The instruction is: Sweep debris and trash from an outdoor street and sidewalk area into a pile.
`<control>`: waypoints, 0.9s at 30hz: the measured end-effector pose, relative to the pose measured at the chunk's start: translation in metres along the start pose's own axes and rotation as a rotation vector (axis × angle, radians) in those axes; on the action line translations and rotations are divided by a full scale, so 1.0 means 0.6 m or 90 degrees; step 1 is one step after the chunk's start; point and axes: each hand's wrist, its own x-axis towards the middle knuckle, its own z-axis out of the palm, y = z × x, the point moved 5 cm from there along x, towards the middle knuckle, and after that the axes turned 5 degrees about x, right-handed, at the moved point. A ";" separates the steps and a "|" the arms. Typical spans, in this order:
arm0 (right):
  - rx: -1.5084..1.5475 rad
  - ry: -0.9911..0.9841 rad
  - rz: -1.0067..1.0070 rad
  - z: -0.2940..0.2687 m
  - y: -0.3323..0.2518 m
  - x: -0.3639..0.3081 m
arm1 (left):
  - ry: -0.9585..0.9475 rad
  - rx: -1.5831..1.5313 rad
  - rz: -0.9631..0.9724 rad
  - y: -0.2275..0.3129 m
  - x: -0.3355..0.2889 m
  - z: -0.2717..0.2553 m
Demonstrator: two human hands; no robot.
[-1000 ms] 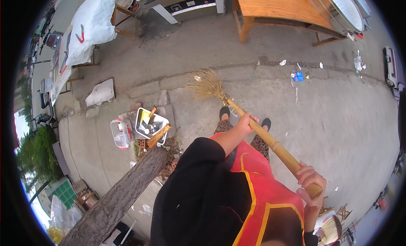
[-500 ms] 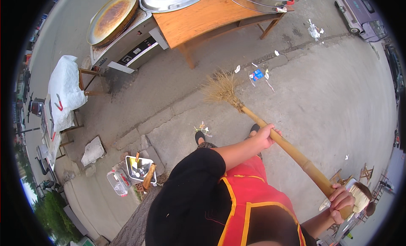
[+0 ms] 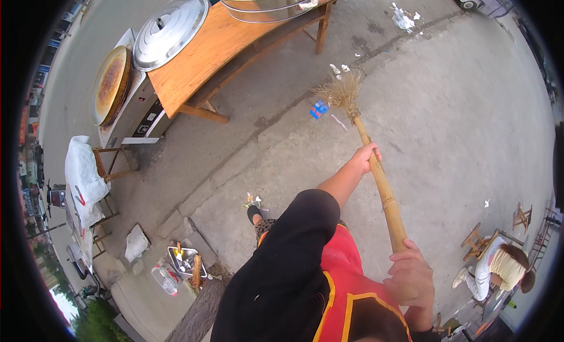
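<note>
A straw broom (image 3: 386, 198) with a thick bamboo handle slants ahead of me. My left hand (image 3: 366, 156) is wrapped round the handle's lower part, not far above the bristles. Closed over the top end of the handle is my right hand (image 3: 410, 274), close to my red apron (image 3: 342, 254). The bristles rest on the pavement among litter. A blue wrapper (image 3: 319, 109) lies at their left edge, and white scraps (image 3: 335, 69) lie just beyond them. One pale strip (image 3: 339, 122) is on the ground below the bristles.
A wooden table (image 3: 202, 54) with a metal lid (image 3: 170, 32) and a steamer (image 3: 267, 6) stands far left, beside a round griddle (image 3: 111, 86). More litter (image 3: 403, 19) lies far right. A person (image 3: 499, 265) sits at the right. Near left are a tray of utensils (image 3: 187, 261) and a tree trunk (image 3: 200, 312).
The broom has swung to a steeper angle, its bristles moving right and onto the litter by the blue wrapper. My right hand has come inward and my left hand forward. The view has turned.
</note>
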 end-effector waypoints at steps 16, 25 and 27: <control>0.559 0.110 0.001 -0.085 0.032 -0.023 | 0.277 -0.264 -0.011 -0.147 -0.342 -0.220; 0.328 0.054 -0.017 -0.057 -0.085 -0.059 | 0.278 -0.213 -0.057 -0.191 -0.246 -0.171; 0.218 0.070 -0.019 -0.056 -0.120 -0.081 | 0.158 -0.148 -0.053 -0.176 -0.202 -0.079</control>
